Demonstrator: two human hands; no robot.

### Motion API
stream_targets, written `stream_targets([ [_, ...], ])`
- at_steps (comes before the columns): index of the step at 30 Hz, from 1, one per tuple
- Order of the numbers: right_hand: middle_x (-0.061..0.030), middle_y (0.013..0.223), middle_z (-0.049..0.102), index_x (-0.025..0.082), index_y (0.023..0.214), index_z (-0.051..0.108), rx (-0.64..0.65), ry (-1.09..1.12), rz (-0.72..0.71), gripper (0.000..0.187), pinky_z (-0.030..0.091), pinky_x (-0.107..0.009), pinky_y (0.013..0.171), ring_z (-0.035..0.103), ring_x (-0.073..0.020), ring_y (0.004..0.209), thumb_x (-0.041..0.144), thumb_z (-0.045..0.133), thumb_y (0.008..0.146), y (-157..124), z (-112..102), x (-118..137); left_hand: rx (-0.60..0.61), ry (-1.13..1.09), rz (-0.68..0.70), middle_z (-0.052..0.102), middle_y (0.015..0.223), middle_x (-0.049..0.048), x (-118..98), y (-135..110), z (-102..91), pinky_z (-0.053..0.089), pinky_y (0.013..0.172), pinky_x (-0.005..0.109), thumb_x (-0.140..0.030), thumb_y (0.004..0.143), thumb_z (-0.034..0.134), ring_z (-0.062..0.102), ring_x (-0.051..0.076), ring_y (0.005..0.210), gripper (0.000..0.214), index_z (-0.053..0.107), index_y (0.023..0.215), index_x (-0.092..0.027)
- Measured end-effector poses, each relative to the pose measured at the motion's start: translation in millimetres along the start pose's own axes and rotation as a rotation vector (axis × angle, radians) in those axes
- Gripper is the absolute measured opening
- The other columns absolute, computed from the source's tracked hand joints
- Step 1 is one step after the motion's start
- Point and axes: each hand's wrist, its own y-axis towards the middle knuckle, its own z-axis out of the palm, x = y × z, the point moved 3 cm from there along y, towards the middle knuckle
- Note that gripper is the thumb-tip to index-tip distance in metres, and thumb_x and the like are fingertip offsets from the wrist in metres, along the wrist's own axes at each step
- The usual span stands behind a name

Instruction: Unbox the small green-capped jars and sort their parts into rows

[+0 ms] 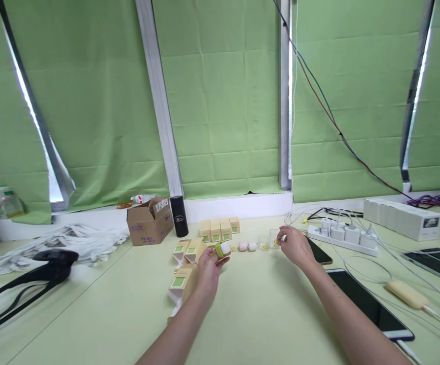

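My left hand (209,266) is closed around a small green case (219,250) with a rounded white part (225,248) at its right end. Farther right, my right hand (295,244) pinches at a small clear plastic case (274,238) with a bit of yellow at its base. Beside it stands another clear case (263,244). Two pale pink-and-white pieces (247,246) sit between my hands. Opened cardboard boxes with green labels, one of them a nearer box (182,284), lie left of my left hand. Several closed small boxes (215,230) stand in a group behind it.
A brown carton (150,223) and a black cylinder (179,216) stand at the back left. White cables (75,241) and a black strap-like frame (48,268) lie left. On the right are a power strip (341,238), a phone (319,250), a tablet (368,301) and white boxes (402,219).
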Motion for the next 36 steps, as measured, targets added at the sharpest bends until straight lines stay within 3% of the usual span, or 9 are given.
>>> stream_targets([
  [2, -0.0103, 0.114, 0.073, 0.021, 0.082, 0.074, 0.081, -0.135, 0.038, 0.020, 0.046, -0.031, 0.074, 0.070, -0.0225, 0.087, 0.010, 0.058, 0.079, -2.9, 3.1, -3.4, 0.004, 0.004, 0.004, 0.075, 0.098, 0.0093, -0.1, -0.1, -0.4, 0.058, 0.086, 0.039, -0.012, 0.072, 0.069, 0.073, 0.022, 0.088, 0.018, 0.063, 0.089, -0.017],
  [6, -0.0152, 0.099, 0.074, 0.017, 0.082, 0.075, 0.145, -0.198, 0.096, 0.021, 0.045, -0.030, 0.068, 0.072, -0.0270, 0.088, 0.004, 0.061, 0.074, -8.3, 6.9, -5.6, 0.010, 0.011, 0.003, 0.075, 0.099, 0.0099, -1.0, -0.9, -0.3, 0.058, 0.087, 0.039, -0.013, 0.073, 0.071, 0.073, 0.022, 0.090, 0.019, 0.063, 0.090, -0.017],
  [12, -0.0186, 0.099, 0.074, 0.015, 0.084, 0.074, 0.196, -0.218, 0.124, 0.018, 0.045, -0.030, 0.067, 0.072, -0.0280, 0.087, 0.003, 0.063, 0.075, -10.3, 11.2, -9.0, -0.005, 0.017, 0.001, 0.075, 0.095, 0.0092, -2.6, -3.1, 2.4, 0.058, 0.086, 0.039, -0.012, 0.072, 0.069, 0.072, 0.021, 0.087, 0.016, 0.062, 0.085, -0.017],
  [19, -0.0156, 0.094, 0.074, 0.015, 0.087, 0.073, 0.239, -0.210, 0.139, 0.020, 0.043, -0.028, 0.065, 0.072, -0.0262, 0.085, 0.005, 0.062, 0.075, -9.7, 21.4, -16.7, -0.001, 0.022, 0.008, 0.075, 0.094, 0.0093, -1.1, -2.4, 1.5, 0.058, 0.086, 0.040, -0.014, 0.071, 0.070, 0.072, 0.022, 0.086, 0.018, 0.063, 0.087, -0.016],
  [25, -0.0146, 0.111, 0.070, 0.019, 0.102, 0.070, 0.151, -0.247, 0.130, 0.031, 0.043, -0.030, 0.068, 0.071, -0.0267, 0.091, 0.006, 0.059, 0.077, -9.2, 7.1, -7.6, -0.014, 0.012, -0.003, 0.075, 0.093, 0.0092, -1.3, -3.2, 2.2, 0.058, 0.084, 0.039, -0.013, 0.069, 0.069, 0.072, 0.022, 0.087, 0.019, 0.062, 0.085, -0.017],
  [27, -0.0118, 0.114, 0.069, 0.022, 0.106, 0.068, 0.043, -0.224, 0.051, 0.029, 0.042, -0.029, 0.067, 0.069, -0.0248, 0.090, 0.009, 0.058, 0.081, -10.2, 1.2, 2.7, -0.011, 0.015, -0.005, 0.075, 0.090, 0.0089, -1.6, -3.8, 2.9, 0.057, 0.082, 0.038, -0.014, 0.067, 0.070, 0.072, 0.022, 0.084, 0.019, 0.062, 0.084, -0.017],
  [30, -0.0070, 0.112, 0.068, 0.024, 0.107, 0.066, -0.107, -0.070, -0.205, 0.025, 0.044, -0.029, 0.067, 0.067, -0.0205, 0.085, 0.013, 0.053, 0.088, -17.7, 0.7, 26.0, 0.013, 0.022, -0.006, 0.076, 0.088, 0.0095, -3.2, -5.6, 4.9, 0.055, 0.078, 0.036, -0.018, 0.064, 0.073, 0.072, 0.022, 0.080, 0.021, 0.062, 0.083, -0.017],
  [33, -0.0077, 0.113, 0.068, 0.024, 0.112, 0.066, -0.145, 0.124, -0.494, 0.029, 0.049, -0.033, 0.074, 0.067, -0.0216, 0.087, 0.013, 0.046, 0.094, -32.6, 10.6, 51.8, 0.047, 0.032, -0.012, 0.076, 0.084, 0.0099, -6.2, -8.5, 8.0, 0.052, 0.073, 0.033, -0.020, 0.062, 0.074, 0.073, 0.023, 0.077, 0.025, 0.063, 0.084, -0.016],
  [36, -0.0098, 0.114, 0.069, 0.025, 0.118, 0.065, -0.149, 0.235, -0.664, 0.030, 0.053, -0.037, 0.078, 0.068, -0.0248, 0.094, 0.017, 0.044, 0.098, -48.8, 23.3, 72.6, 0.076, 0.027, -0.022, 0.077, 0.081, 0.0102, -9.3, -11.8, 11.3, 0.048, 0.066, 0.030, -0.021, 0.061, 0.074, 0.073, 0.022, 0.070, 0.026, 0.063, 0.083, -0.016],
])
